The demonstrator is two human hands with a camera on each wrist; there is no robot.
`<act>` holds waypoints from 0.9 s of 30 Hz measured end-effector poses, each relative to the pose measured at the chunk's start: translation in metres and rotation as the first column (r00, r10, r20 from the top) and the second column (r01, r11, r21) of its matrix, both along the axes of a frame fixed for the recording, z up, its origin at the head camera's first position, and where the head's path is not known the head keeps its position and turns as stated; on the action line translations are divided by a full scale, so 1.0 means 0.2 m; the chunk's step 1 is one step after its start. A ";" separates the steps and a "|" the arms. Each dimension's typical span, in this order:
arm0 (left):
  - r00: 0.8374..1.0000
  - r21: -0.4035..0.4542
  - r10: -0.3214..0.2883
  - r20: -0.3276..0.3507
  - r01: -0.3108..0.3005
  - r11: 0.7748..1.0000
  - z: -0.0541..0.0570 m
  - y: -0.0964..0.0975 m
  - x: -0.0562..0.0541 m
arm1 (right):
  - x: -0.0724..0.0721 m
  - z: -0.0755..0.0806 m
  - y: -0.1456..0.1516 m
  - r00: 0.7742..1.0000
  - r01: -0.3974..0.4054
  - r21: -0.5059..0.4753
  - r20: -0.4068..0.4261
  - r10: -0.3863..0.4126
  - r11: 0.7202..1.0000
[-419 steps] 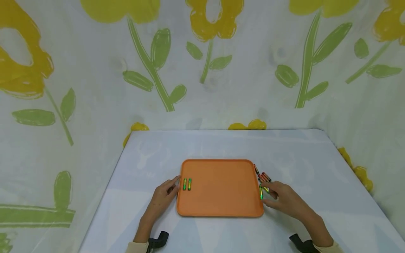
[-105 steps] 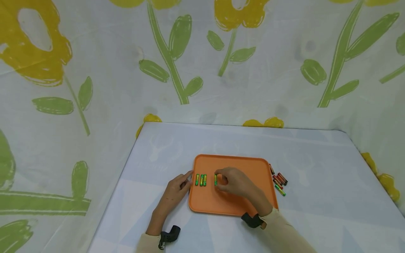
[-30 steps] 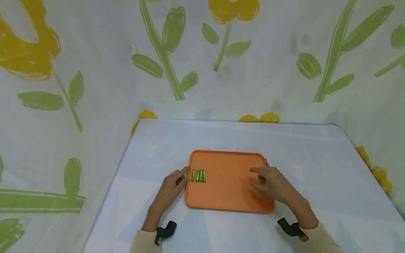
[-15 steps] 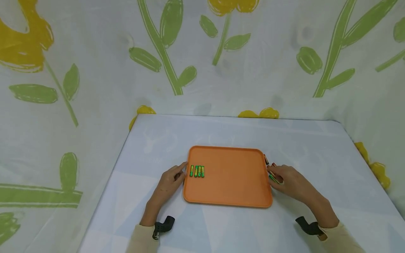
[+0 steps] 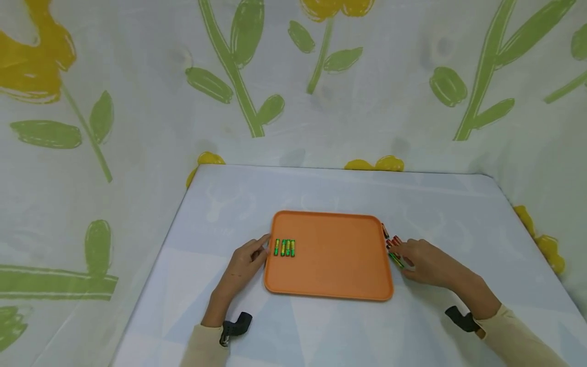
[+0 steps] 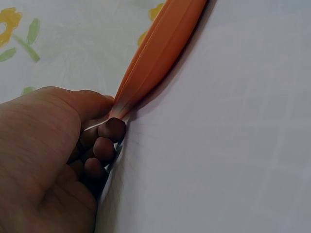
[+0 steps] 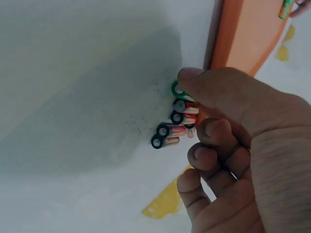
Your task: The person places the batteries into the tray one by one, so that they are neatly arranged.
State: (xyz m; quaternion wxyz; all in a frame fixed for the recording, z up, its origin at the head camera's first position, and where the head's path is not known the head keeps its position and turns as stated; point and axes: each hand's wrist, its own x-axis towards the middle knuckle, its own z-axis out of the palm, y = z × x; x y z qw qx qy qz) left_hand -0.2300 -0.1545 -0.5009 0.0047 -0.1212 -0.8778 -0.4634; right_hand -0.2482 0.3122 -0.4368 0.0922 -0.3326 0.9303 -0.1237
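My left hand (image 5: 244, 262) holds the near-left rim of the orange tray (image 5: 330, 255) between thumb and fingertips; the left wrist view shows its other fingers curled under. Beyond the tray's right edge, my right hand (image 5: 424, 262) has thumb and forefinger at the two ends of a green battery (image 5: 396, 260), which lies slantwise. In the right wrist view the thumb hides most of this green battery (image 7: 178, 89). Several red-and-black batteries (image 7: 171, 130) lie just past it, partly behind my fingers in the head view. On the tray's left side, several green batteries (image 5: 284, 247) stand in a row, lengthwise.
The white table (image 5: 321, 188) carries the tray near its middle. A wall cloth with yellow and green flowers (image 5: 247, 76) hangs behind and beside it. Black wrist mounts (image 5: 236, 324) sit on both forearms.
The row of green batteries on the tray has grown since the earliest frame. My right hand has moved from over the tray to the loose batteries on the right. The left hand stays on the rim.
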 end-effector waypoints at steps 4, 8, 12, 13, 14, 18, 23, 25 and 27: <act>1.000 -0.010 -0.002 0.018 0.002 1.000 0.00 0.00 0.00 | -0.02 -0.02 0.00 1.000 -0.022 0.054 -0.020 0.023 0.998; 1.000 -0.020 0.005 0.026 -0.005 1.000 0.01 0.00 0.00 | -0.03 -0.03 -0.01 0.999 -0.017 0.098 -0.039 0.021 0.995; 1.000 -0.020 0.006 0.016 -0.006 1.000 0.01 0.00 0.00 | -0.02 0.00 -0.03 1.000 -0.001 0.081 -0.012 0.002 0.997; 1.000 -0.018 0.004 0.012 -0.003 1.000 0.02 0.00 0.00 | -0.01 0.01 -0.04 1.000 0.010 0.067 -0.007 -0.010 0.998; 1.000 -0.017 0.002 0.009 -0.001 1.000 0.01 0.00 0.00 | -0.01 0.01 -0.04 1.000 0.025 0.050 -0.001 -0.025 0.998; 1.000 -0.011 0.002 0.005 -0.002 1.000 0.02 -0.01 0.00 | 0.01 0.03 -0.07 0.997 0.071 -0.001 0.021 -0.071 0.997; 1.000 -0.012 0.004 0.009 -0.003 1.000 0.01 -0.01 0.00 | 0.02 0.00 -0.10 0.997 0.073 -0.036 0.030 -0.072 0.997; 1.000 -0.012 0.003 0.018 -0.002 1.000 0.01 0.00 0.00 | 0.02 -0.01 -0.11 0.998 0.061 -0.055 0.007 -0.061 0.997; 1.000 -0.013 0.005 0.025 -0.005 1.000 0.01 0.00 0.00 | 0.01 -0.02 -0.13 0.999 0.047 -0.071 -0.016 -0.048 0.996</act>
